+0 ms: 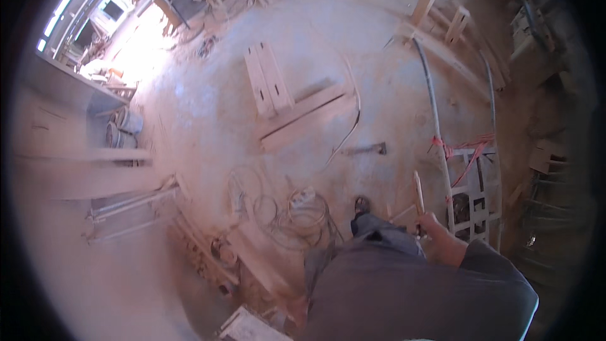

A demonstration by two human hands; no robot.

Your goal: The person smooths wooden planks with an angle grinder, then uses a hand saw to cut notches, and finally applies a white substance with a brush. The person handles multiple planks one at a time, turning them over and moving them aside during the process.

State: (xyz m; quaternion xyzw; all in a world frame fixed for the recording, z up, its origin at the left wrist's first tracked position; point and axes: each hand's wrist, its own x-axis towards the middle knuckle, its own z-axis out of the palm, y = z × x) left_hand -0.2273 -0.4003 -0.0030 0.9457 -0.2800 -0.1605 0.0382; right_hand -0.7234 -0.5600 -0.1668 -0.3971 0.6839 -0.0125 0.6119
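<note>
My right hand hangs at my side, closed around a tool with a long pale wooden handle that points up and away from me. Its head is hidden under my fist. My left hand is out of sight. My grey shirt fills the lower middle, and one foot shows on the dusty concrete floor. A hammer lies on the floor a step ahead of that foot.
Wooden planks and longer boards lie ahead. Coiled wire sits left of my foot. A metal frame with red cord stands right. Buckets and timber line the left wall.
</note>
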